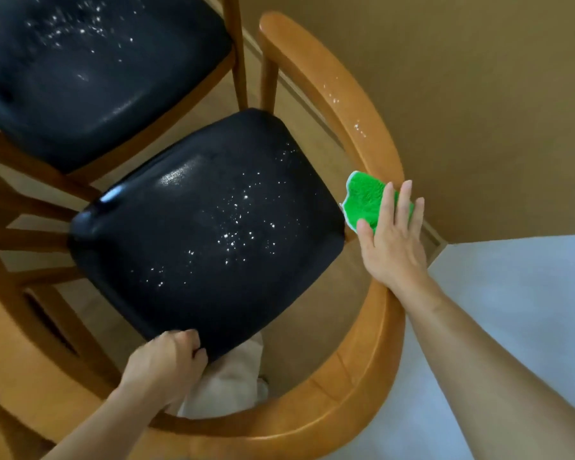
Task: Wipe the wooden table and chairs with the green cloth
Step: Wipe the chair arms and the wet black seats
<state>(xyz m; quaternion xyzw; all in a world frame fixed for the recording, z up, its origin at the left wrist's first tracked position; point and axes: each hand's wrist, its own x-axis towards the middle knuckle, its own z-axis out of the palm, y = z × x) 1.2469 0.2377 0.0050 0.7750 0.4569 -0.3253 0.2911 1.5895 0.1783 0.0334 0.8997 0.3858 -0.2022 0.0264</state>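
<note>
My left hand (166, 363) was curled shut, its fingers tight on the near edge of the black seat (206, 224). My right hand (390, 234) lay flat, fingers apart, pressing the green cloth (362, 192) on the wooden chair's curved rail (375, 330). A second chair (90, 71) stood behind.

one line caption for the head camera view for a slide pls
Right hand presses the green cloth onto the chair's curved wooden backrest, left hand on the black seat.
</note>
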